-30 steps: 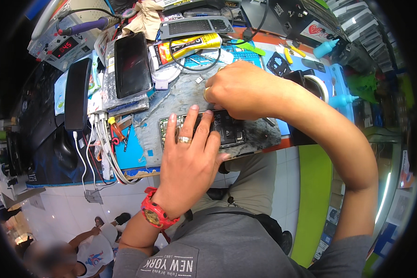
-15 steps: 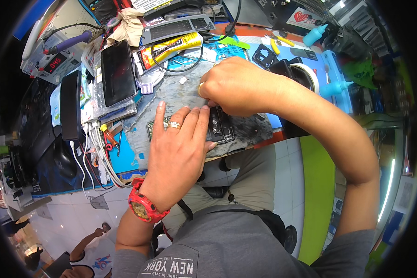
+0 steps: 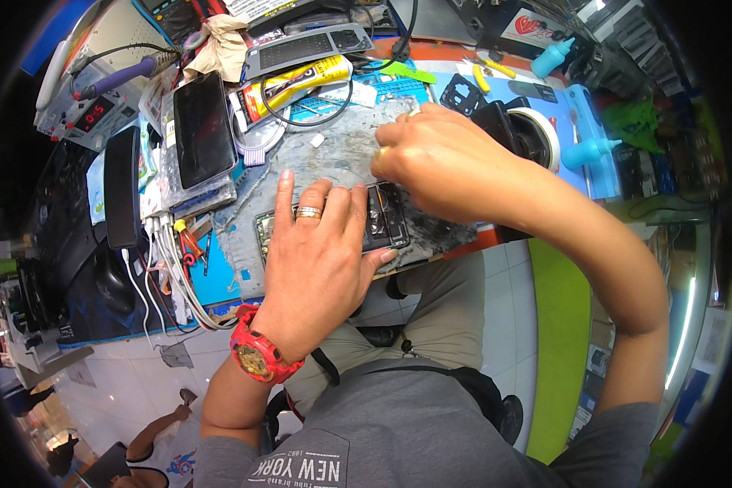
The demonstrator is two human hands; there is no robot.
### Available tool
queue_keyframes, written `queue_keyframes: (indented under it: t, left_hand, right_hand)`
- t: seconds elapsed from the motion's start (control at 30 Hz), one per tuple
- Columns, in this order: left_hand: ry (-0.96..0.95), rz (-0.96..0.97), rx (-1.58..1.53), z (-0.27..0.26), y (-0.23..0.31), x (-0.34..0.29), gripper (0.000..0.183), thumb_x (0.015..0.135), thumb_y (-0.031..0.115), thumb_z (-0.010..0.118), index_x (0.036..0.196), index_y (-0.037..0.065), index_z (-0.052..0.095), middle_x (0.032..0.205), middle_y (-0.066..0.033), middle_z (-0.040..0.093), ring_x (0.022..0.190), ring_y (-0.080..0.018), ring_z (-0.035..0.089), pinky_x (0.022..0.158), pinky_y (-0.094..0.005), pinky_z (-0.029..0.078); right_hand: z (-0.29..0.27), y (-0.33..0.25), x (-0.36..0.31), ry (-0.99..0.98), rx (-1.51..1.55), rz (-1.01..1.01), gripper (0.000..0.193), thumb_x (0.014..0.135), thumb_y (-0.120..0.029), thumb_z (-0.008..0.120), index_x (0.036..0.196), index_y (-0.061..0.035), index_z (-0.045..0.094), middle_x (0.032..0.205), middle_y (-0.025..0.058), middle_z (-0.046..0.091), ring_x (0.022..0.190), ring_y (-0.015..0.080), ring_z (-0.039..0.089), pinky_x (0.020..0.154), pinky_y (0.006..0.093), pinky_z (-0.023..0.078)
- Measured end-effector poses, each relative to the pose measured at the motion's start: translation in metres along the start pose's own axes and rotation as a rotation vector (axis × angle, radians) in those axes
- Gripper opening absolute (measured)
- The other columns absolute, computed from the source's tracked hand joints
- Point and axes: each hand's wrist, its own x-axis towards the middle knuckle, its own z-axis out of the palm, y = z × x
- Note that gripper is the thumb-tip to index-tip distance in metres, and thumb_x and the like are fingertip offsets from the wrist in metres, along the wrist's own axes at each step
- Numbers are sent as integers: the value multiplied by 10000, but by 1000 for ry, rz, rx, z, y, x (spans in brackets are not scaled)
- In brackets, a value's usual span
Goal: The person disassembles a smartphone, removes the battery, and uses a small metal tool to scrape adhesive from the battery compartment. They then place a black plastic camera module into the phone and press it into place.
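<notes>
An opened phone (image 3: 389,220), its dark insides exposed, lies on a worn grey mat (image 3: 289,167) at the bench's near edge. My left hand (image 3: 313,264) spans the phone, fingers extended over it toward its far edge and thumb by its near edge, holding it against the mat. Much of the phone's middle is hidden under that hand. Curled closed, my right hand (image 3: 435,163) is above the mat just beyond the phone's right end. Whatever its fingers pinch is hidden. A small white piece (image 3: 317,141) rests on the mat beyond the left fingers.
To the left are two dark phones (image 3: 202,130) (image 3: 123,187), white cables (image 3: 171,268) and a soldering iron (image 3: 130,75). A yellow tube (image 3: 297,85) and black cable lie at the back. Tape roll (image 3: 542,134), yellow-handled tool (image 3: 481,79) and blue bottles (image 3: 591,153) stand right.
My right hand has shifted right, away from the phone, uncovering more of its right end. My left hand stays on the phone.
</notes>
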Motion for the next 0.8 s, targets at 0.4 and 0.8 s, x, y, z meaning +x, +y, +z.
queue_keyframes:
  t: [0.4,0.8]
  left_hand:
    - [2,-11,-12,1,0,-1,790,934,488,812,1483,-50,628,1281,-141,628,1387,-336,553,1331,-646,270]
    - [-3,0,-43,0,-4,2,753,940,488,810,1464,-19,619,1307,-147,623,1400,-350,545,1329,-646,272]
  right_hand:
    - [1,-1,-18,-52,20,-27,386,784,-36,766,1153,-103,859,1000,60,668,1015,294,666,905,429,509]
    - [4,2,-13,-12,-55,-178,270,769,-113,749,1023,-82,835,982,64,664,1013,284,672,917,422,488]
